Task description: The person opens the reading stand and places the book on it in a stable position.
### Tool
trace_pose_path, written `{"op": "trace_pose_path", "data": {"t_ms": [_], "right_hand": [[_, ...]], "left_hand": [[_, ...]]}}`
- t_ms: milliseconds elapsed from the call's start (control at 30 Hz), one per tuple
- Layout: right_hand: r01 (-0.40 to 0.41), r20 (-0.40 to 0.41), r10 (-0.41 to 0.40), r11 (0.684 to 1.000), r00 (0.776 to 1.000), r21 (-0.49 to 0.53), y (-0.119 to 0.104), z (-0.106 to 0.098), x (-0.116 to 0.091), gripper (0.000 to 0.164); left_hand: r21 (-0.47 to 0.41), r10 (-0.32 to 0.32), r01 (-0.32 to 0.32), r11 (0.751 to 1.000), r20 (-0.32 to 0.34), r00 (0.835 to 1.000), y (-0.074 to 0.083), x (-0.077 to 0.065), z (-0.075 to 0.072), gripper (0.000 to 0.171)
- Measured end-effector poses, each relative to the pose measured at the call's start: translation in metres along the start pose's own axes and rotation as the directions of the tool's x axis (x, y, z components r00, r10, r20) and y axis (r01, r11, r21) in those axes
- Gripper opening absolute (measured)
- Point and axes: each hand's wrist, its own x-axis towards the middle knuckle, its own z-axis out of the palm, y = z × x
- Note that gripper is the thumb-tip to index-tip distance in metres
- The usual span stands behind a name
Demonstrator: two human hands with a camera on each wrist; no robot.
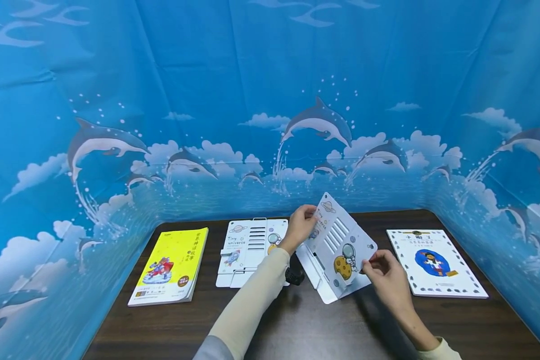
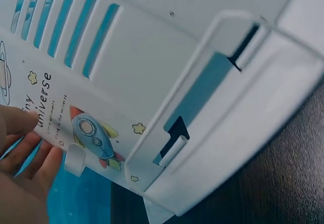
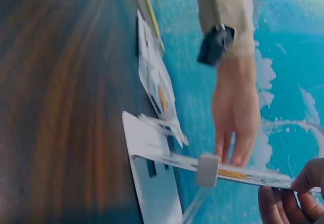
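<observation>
A white book stand (image 1: 312, 245) with a "Tiny universe" rocket and astronaut print is tilted up off its base plate. My left hand (image 1: 300, 227) holds the panel's left edge, thumb on the printed face, as the left wrist view shows beside the rocket picture (image 2: 93, 135). At the panel's lower right edge, my right hand (image 1: 389, 277) pinches it between thumb and fingers. In the right wrist view the panel appears edge-on, standing out from the base plate (image 3: 152, 188). A wire support (image 2: 190, 62) crosses the lower part of the panel.
A second, matching stand (image 1: 240, 250) lies flat on the dark wooden table (image 1: 270, 332), partly behind my left forearm. To its left lies a yellow book (image 1: 171, 262); a white book (image 1: 436, 262) lies at the right. A blue dolphin curtain (image 1: 234, 100) surrounds the table.
</observation>
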Motion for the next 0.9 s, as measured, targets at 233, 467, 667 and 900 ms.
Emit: {"op": "trace_pose_path", "data": {"t_ms": [233,467,667,900], "right_hand": [[0.037,-0.071,-0.046,0.992,0.996,-0.120,0.005,-0.010,0.032,0.022],[0.083,-0.119,-0.106,0.979,0.987,-0.184,0.013,-0.016,0.069,0.023],[0.100,-0.118,-0.126,0.974,0.985,-0.204,0.018,-0.016,0.102,0.026],[0.087,-0.123,-0.121,0.965,0.985,-0.246,0.019,-0.012,0.133,0.027]], "left_hand": [[0.005,-0.044,0.045,0.999,-0.119,0.992,-0.007,0.001,-0.009,0.025],[-0.026,-0.042,0.039,0.999,-0.149,0.988,-0.017,-0.004,-0.018,0.022],[-0.046,-0.009,0.002,0.999,-0.153,0.988,-0.023,-0.011,-0.022,0.022],[-0.067,0.014,-0.024,0.997,-0.148,0.989,-0.022,-0.018,-0.025,0.019]]}}
